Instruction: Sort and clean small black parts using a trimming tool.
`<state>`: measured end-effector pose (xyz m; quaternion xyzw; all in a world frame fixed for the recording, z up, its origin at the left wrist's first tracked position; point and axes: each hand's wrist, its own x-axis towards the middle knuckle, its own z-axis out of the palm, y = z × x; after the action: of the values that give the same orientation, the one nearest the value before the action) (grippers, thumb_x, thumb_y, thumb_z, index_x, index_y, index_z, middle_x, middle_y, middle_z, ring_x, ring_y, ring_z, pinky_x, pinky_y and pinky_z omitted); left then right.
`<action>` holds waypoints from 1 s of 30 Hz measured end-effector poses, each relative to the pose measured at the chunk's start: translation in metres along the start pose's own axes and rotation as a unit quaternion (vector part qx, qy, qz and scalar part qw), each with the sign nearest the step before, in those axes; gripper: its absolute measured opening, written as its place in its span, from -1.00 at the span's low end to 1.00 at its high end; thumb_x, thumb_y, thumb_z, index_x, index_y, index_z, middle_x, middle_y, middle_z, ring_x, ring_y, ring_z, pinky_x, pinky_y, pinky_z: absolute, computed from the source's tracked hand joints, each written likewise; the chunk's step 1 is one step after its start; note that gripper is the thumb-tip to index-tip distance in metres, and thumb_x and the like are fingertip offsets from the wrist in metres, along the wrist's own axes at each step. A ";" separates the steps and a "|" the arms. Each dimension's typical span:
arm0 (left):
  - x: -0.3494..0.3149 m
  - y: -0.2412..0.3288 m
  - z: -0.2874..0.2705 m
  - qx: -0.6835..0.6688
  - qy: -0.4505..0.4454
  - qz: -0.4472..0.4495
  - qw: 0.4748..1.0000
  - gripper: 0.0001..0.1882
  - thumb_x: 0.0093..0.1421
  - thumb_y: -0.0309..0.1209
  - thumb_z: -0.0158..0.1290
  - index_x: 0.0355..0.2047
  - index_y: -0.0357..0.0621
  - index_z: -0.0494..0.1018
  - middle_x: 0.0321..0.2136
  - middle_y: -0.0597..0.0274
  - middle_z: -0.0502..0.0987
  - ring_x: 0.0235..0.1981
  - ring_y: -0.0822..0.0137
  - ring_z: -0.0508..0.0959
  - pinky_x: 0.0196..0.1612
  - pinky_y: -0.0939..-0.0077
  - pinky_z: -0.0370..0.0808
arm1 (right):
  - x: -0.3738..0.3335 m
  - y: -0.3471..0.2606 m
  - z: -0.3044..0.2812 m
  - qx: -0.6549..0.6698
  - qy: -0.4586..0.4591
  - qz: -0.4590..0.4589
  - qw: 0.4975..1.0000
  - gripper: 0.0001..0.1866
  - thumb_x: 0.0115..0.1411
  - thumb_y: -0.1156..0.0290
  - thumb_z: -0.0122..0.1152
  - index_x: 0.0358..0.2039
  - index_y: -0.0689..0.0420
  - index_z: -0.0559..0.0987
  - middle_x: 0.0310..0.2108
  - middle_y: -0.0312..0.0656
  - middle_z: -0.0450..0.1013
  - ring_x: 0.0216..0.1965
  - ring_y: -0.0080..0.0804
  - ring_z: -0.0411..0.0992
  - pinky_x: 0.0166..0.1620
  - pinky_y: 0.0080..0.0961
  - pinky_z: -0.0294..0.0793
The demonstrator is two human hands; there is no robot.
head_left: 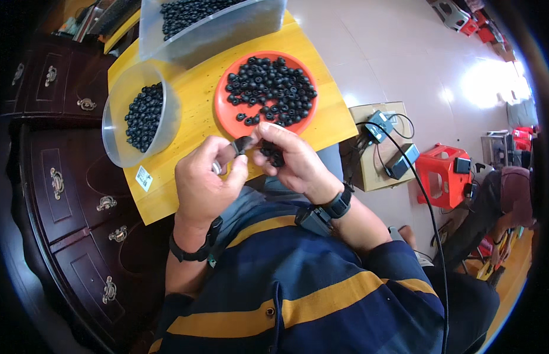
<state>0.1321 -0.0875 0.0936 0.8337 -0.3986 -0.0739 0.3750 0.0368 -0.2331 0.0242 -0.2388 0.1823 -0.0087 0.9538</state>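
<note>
Several black beads (274, 156) cupped in right hand (301, 162) near red plate (229, 115) edge; left hand (205, 178) pinching dark piece (243, 143)

Small round blk pcs (275, 156) bunched in R hand (301, 164), dark item (242, 144) in L hand (205, 179), exact shape unclear.

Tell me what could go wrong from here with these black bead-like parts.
The loose black bead-like parts in the right hand could slip out. More parts near the rim of the orange-red plate might spill if that hand bumps it. The translucent round tub at the left edge of the yellow tabletop could get knocked off.
</note>
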 end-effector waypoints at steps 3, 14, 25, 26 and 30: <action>0.004 0.000 0.001 0.022 -0.009 0.016 1.000 -0.80 0.01 -0.49 0.25 -0.49 -0.13 0.40 -0.66 0.24 0.47 -0.66 0.25 0.49 -0.54 0.36 0.42 | -0.005 -0.004 0.010 -0.108 -0.011 -0.031 0.994 -0.78 0.40 0.17 0.12 -0.24 0.05 0.53 -0.38 -0.41 0.45 -0.48 -0.72 0.33 -0.56 -0.76 0.23; -0.010 -0.013 0.001 -0.224 -0.029 -0.065 0.972 -0.74 0.17 -0.45 0.32 -0.48 -0.18 0.41 -0.62 0.49 0.38 -0.56 0.65 0.29 -0.51 0.62 0.28 | -0.002 0.007 0.018 -0.112 -0.046 0.015 0.993 -0.81 0.45 0.21 0.06 -0.28 0.02 0.46 -0.48 -0.49 0.33 -0.58 -0.81 0.19 -0.61 -0.82 0.11; -0.030 -0.048 -0.009 -0.214 -0.004 -0.089 0.973 -0.79 0.28 -0.36 0.22 -0.25 -0.24 0.47 -0.50 0.48 0.44 -0.53 0.65 0.31 -0.45 0.69 0.29 | 0.003 0.013 0.011 0.072 -0.080 0.101 0.989 -0.71 0.44 0.06 0.03 -0.24 0.03 0.42 -0.44 -0.39 0.28 -0.56 -0.69 0.18 -0.60 -0.79 0.12; -0.030 -0.046 -0.012 -0.214 -0.001 -0.089 0.973 -0.79 0.28 -0.36 0.22 -0.25 -0.24 0.47 -0.50 0.48 0.44 -0.53 0.65 0.31 -0.45 0.69 0.29 | 0.004 0.014 0.011 0.070 -0.081 0.103 0.989 -0.71 0.44 0.06 0.03 -0.24 0.03 0.42 -0.44 -0.39 0.28 -0.56 -0.69 0.18 -0.60 -0.79 0.12; -0.032 -0.035 -0.017 -0.182 -0.021 -0.050 0.982 -0.80 0.33 -0.35 0.14 -0.28 -0.26 0.45 -0.52 0.29 0.49 -0.55 0.53 0.40 -0.46 0.57 0.37 | 0.009 0.017 0.010 0.110 -0.074 0.121 0.984 -0.71 0.44 0.05 0.03 -0.24 0.01 0.41 -0.45 -0.40 0.27 -0.56 -0.69 0.17 -0.60 -0.79 0.12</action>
<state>0.1395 -0.0409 0.0759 0.7686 -0.3441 -0.1812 0.5079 0.0471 -0.2147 0.0214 -0.1085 0.1367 0.1042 0.9791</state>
